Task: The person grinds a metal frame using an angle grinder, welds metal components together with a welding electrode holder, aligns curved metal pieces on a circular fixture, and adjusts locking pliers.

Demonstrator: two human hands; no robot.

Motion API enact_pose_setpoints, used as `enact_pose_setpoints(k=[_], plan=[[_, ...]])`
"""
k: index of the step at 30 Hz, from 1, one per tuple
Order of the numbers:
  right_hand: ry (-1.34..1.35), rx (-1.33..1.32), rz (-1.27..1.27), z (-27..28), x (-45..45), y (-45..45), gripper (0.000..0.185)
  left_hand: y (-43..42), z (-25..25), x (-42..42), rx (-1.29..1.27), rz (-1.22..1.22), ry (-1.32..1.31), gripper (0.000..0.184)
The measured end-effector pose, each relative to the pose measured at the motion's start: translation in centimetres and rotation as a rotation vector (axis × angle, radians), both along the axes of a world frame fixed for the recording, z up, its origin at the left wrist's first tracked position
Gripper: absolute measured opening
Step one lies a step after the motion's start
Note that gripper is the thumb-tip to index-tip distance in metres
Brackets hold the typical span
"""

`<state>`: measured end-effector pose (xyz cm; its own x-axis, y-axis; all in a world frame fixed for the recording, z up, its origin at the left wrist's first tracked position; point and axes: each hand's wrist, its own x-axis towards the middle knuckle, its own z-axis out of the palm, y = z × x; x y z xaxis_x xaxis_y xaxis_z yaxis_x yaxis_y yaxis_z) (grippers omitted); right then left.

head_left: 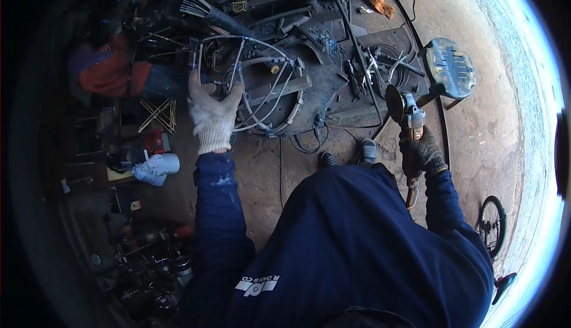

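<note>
My left hand (215, 114), in a whitish knit glove, is at the left side of a frame of bent metal rods (238, 59). Its thumb and forefinger spread across the rods and seem to hold them; the other fingers are partly hidden. The frame has curved bars and a ring at its lower right, and rests over the cluttered metal worktop (330, 81). My right hand (428, 151), in a dark grey glove, is closed round the body of an angle grinder (414, 127). The grinder's round disc points up, right of the worktop and apart from the frame.
A slotted stool seat (453, 69) stands at the upper right. Pliers-like tools (372, 69) and coiled cable lie nearby. An orange cloth-like item (379, 2) is at the back. Another person's red sleeve (110, 69) shows at left. A wheel (492, 227) is at right.
</note>
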<state>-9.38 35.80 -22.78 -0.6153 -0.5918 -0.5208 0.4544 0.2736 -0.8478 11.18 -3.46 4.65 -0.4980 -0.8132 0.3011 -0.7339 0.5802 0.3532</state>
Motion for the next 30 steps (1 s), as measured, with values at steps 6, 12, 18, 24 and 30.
enact_pose_setpoints(k=[6, 12, 18, 24, 30], plan=[[-0.097, -0.121, 0.016, -0.2, -0.5, -0.6, 0.056, -4.6, -4.0, 0.3, 0.069, 0.172, -0.156, 0.094], [-0.113, -0.154, -0.003, 1.3, -0.5, -0.6, 0.053, -5.4, -4.9, 2.6, 0.32, 0.059, -0.142, 0.081], [-0.027, -0.05, 0.007, 1.3, -0.9, -1.1, 0.046, -5.5, -6.4, 4.7, 0.133, 0.043, -0.055, 0.063], [-0.062, -0.263, -0.058, 2.2, -2.6, -2.4, 0.049, 6.8, -4.3, 3.1, 0.79, -0.634, 0.187, 0.032], [0.008, -0.467, -0.08, 6.9, -5.7, -6.2, 0.059, 13.8, -14.1, -3.4, 1.032, -0.903, -0.516, 0.055]])
